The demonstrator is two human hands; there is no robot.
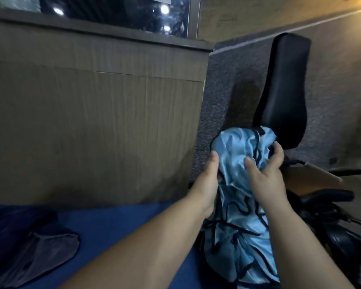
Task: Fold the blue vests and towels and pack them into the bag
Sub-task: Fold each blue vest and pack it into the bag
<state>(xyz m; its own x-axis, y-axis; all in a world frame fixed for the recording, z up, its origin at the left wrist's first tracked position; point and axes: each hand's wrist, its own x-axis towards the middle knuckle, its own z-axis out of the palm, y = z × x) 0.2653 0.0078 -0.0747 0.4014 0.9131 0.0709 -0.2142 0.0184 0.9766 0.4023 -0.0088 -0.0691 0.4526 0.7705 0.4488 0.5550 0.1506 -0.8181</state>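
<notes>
A wide brown wood-grain panel (92, 126) fills the left and centre of the frame. Above it, at the upper left, a dark glass pane (117, 15) shows bright spots of reflected light. A grey speckled carpet-like surface (227, 90) lies right of the panel. In front of it, at centre right, stands a black padded chair back (283, 90). A flat blue surface (117, 224) spans the lower middle.

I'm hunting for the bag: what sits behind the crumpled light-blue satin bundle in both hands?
A black padded chair back rises behind the light-blue bundle, against speckled grey carpeting. The bundle hides the chair's seat; no bag shows there.
</notes>
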